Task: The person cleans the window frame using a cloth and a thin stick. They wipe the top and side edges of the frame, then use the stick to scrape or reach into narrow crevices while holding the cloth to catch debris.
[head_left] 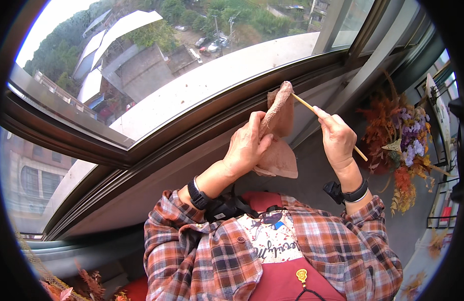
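A pinkish-brown cloth point(278, 158) hangs from my left hand point(247, 142), whose fingers are closed on it in front of the window. Its upper part is bunched into a narrow roll that reaches up to the window frame. My right hand point(337, 134) pinches a thin wooden stick point(304, 103), much like a chopstick. The stick slants up to the left, and its far tip meets the top of the cloth roll. Its other end sticks out below my right hand. Whether the tip goes inside the cloth is hidden.
Dark window tracks point(202, 118) run diagonally past my hands, with a pale outer ledge point(187, 95) beyond. Outside, far below, are roofs and parked cars. Dried and purple flowers point(415, 135) stand close on the right, before a shelf point(445, 200). More dried flowers point(91, 281) are at lower left.
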A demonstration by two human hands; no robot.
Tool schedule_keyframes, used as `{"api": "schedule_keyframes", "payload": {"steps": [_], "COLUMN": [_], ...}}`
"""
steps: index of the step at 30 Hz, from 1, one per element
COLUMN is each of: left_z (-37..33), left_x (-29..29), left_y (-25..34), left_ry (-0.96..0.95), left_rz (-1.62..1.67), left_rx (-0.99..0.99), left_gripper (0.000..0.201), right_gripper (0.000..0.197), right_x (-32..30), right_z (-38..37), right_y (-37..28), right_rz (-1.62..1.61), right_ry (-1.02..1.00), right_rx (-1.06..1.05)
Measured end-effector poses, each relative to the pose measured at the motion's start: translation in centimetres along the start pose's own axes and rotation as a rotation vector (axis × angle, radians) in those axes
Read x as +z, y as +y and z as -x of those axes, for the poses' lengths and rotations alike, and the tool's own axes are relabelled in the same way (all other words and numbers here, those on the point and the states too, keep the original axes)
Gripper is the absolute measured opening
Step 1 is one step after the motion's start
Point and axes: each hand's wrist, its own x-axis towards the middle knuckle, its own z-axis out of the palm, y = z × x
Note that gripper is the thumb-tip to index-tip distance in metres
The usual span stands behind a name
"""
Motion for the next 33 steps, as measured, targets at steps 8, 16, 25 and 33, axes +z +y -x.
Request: {"api": "schedule_keyframes", "payload": {"steps": [8, 16, 25, 33], "left_z": [4.7, 7.7, 5.8, 11.6], "left_x": [-4.4, -5.3, -3.8, -7.2], "left_y": [-0.7, -1.1, -1.5, -2.7], "left_ry": [0.313, 0.560, 0.248, 0.548], "left_rz": [-0.364, -0.358, -0.395, -0.454], "left_rx": [0.326, 0.253, 0.340, 0.279], "left_gripper": [0.048, 0.028, 0.039, 0.031], "right_gripper": [0.026, 0.027, 0.034, 0.035], "right_x": [-3.2, -4.0, -5.1, -4.7], "right_z": [-7.7, -10.8, -10.6, -10.7], "right_y": [-0.5, -2.3, -0.1, -5.2], "right_rz": [0.233, 0.193, 0.260, 0.152], "right_ry": [-0.333, -0.379, -0.390, -0.491], "right_rx": [-0.539, -0.757, -0.793, -0.827]}}
